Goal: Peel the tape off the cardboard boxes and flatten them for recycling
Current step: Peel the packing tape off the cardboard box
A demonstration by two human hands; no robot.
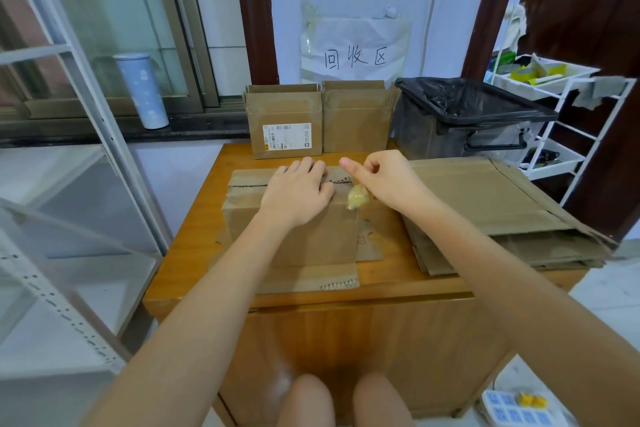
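Observation:
A brown cardboard box (311, 236) stands on the wooden table (194, 236), its top flaps spread out flat. My left hand (298, 189) presses on the box's top with straight fingers, next to the seam. My right hand (377, 177) is just right of it, fingers curled, pinching a crumpled yellowish piece of tape (357, 197) that hangs below the hand, a clear strip trailing down to the box's right edge. Two more upright boxes, one with a white label (285, 121) and one plain (356, 118), stand at the table's far edge.
A stack of flattened cardboard (495, 211) lies on the table's right side. A bin lined with a black bag (464, 114) sits at the back right. A white wire rack (554, 135) stands further right, a metal shelf frame (69, 184) on the left.

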